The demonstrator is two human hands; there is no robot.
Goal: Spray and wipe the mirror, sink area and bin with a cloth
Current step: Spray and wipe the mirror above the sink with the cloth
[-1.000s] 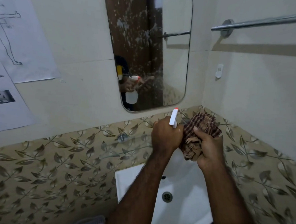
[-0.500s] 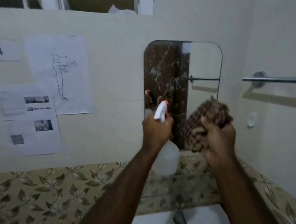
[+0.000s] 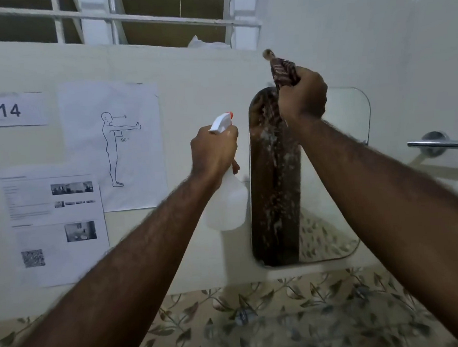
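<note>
A rounded wall mirror (image 3: 275, 197) hangs ahead, flecked with white spray drops down its dark left part. My right hand (image 3: 302, 96) grips a brown checked cloth (image 3: 282, 72) and holds it at the mirror's top left corner. My left hand (image 3: 213, 150) holds a white spray bottle (image 3: 228, 200) with an orange-tipped nozzle, upright, just left of the mirror. The sink and the bin are out of view.
Printed sheets (image 3: 56, 224) and a figure drawing (image 3: 113, 145) are taped to the wall at left. A chrome towel bar (image 3: 440, 144) juts from the right wall. Leaf-patterned tiles (image 3: 258, 319) run below; a barred window (image 3: 143, 17) is above.
The view has tilted up from the sink to the wall. My right hand rose with the cloth from the mirror's lower part to its top edge. The bottle shifted left.
</note>
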